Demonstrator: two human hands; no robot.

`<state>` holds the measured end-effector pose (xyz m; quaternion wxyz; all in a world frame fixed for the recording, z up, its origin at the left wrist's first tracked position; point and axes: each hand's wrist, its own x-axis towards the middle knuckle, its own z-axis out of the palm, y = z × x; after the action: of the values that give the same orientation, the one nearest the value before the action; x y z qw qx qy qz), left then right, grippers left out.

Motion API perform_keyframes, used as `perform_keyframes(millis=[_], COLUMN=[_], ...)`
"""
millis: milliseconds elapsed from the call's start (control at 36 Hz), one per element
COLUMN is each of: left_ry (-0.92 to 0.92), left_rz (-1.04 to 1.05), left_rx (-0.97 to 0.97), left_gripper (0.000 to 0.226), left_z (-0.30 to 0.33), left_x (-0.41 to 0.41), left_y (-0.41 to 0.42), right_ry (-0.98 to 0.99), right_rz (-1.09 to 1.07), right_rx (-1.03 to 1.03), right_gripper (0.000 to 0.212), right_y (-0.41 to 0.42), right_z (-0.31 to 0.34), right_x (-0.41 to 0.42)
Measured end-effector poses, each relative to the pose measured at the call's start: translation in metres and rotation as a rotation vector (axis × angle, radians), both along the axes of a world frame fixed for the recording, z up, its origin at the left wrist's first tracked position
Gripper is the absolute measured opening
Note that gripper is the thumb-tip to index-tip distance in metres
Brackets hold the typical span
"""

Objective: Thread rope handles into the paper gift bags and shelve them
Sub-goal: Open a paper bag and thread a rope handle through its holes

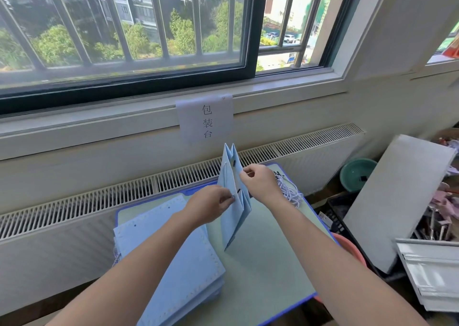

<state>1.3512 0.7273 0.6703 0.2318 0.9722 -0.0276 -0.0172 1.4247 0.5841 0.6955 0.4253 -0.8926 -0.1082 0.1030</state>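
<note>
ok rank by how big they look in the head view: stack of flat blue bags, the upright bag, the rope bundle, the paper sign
1. stack of flat blue bags, though nearest the camera
2. upright bag and paper sign, too alike to rank
3. rope bundle

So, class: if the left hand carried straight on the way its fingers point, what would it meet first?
Probably the upright blue paper bag: the left hand points right, its fingertips already at the bag's near panel, pinching a rope end. Depth is hard to judge.
</note>
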Motion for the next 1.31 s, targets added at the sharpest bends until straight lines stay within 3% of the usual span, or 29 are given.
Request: perform_keyframes(millis=[83, 194, 278, 417, 556, 694, 861, 972, 1111, 1250, 1306], left_ry=[-0.039, -0.031, -0.019, -0.271, -0.132, 0.000, 0.038, -0.007, -0.037, -0.066, -0.054], left_rz=[0.035, 0.061, -0.030, 0.023, 0.242, 0.414, 0.554, 0.678, 0.737, 0.825, 0.785], left_rx=[-0.126, -0.446, -0.502, -0.436, -0.657, -0.891, -1.001, -1.048, -1.103, -1.221, -1.261], left_gripper=[0.023, 0.043, 0.066, 0.040, 0.015, 0.019, 0.013, 0.009, 0.012, 0.002, 0.022], left_z=[0.001, 0.005, 0.005, -0.001, -0.001, -0.001, -0.010, -0.012, -0.005, 0.009, 0.014], left_x=[0.001, -0.004, -0.010, -0.002, 0.006, 0.013, 0.019, 0.027, 0.042, 0.057, 0.061], left_y=[-0.001, -0.005, -0.007, -0.011, -0.002, -0.001, -0.006, -0.015, -0.027, -0.031, -0.033], right_ry=[0.021, 0.115, 0.177, 0.272, 0.099, -0.080, -0.045, -0.126, -0.135, -0.133, -0.180], right_rz=[-0.045, -0.167, -0.229, -0.236, -0.193, -0.213, -0.167, -0.037, 0.280, 0.522, 0.521], right_rx=[0.034, 0.212, 0.323, 0.468, 0.239, 0.048, 0.018, -0.043, 0.049, 0.020, -0.005], right_gripper=[0.018, 0.006, 0.015, 0.022, 0.018, 0.018, 0.036, 0.030, 0.036, 0.063, 0.063], right_y=[-0.002, -0.002, -0.002, -0.002, -0.020, -0.044, -0.060, -0.050, -0.031, -0.027, -0.026], right_z=[0.000, 0.004, 0.005, 0.009, -0.003, -0.022, -0.041, -0.052, -0.041, -0.035, -0.035], right_x=[0.001, 0.007, 0.015, 0.020, 0.035, 0.050, 0.053, 0.042, 0.025, 0.020, 0.024])
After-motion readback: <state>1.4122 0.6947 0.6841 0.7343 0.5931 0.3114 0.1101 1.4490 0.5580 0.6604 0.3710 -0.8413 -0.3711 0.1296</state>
